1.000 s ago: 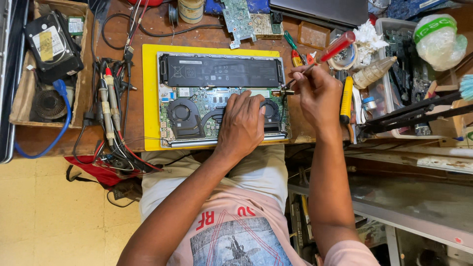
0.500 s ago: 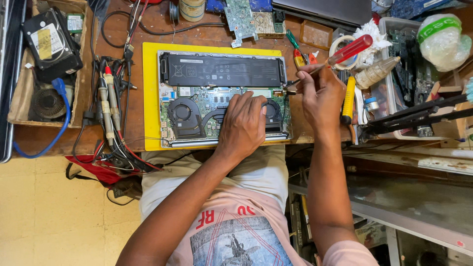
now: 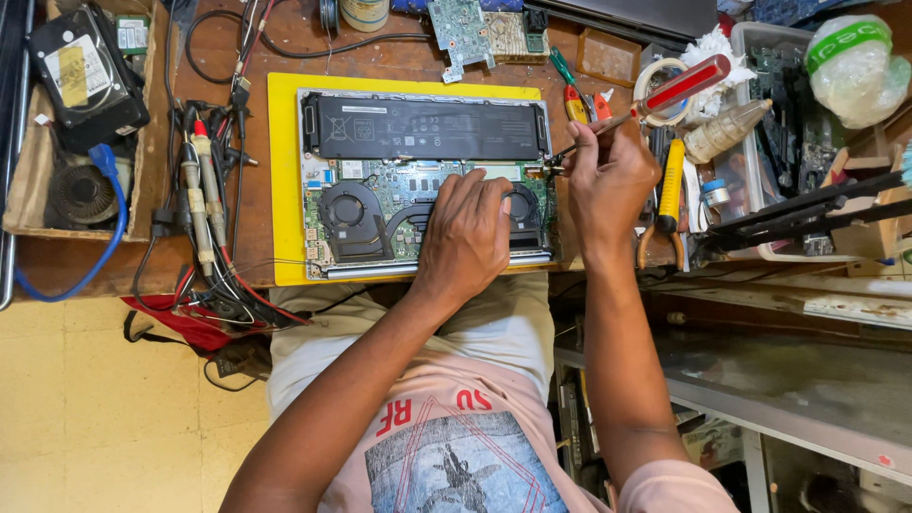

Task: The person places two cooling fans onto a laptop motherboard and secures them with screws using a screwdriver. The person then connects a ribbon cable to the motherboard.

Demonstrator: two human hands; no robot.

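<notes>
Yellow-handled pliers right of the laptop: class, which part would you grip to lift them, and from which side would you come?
Grip the yellow handle, probably coming from above. It lies lengthwise on the bench, its top side bare, while the right hand with the red screwdriver sits close on its left and a clutter of tools crowds its right. The lower end by the bench edge looks dark and curved, less sure to hold.
</notes>
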